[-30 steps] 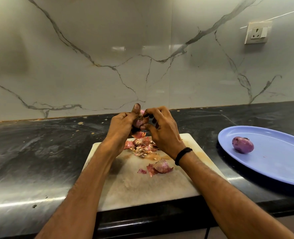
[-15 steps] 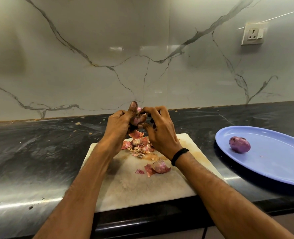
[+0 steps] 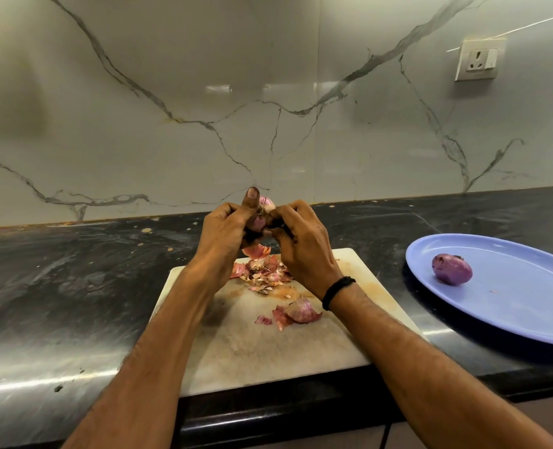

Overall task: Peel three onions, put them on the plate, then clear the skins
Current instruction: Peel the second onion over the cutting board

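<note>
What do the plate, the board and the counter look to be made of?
Plate: likely plastic or melamine, smooth lilac-blue, soft sheen.
Board: pale stone or plastic, matt, stained; unclear which.
Counter: dark polished stone, mottled, with glare streaks.

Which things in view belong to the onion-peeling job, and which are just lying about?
Job:
held onion, gripped by left hand and right hand
peeled onion on the blue plate
loose skins
cutting board

Lying about:
wall socket
crumbs on the black counter
</note>
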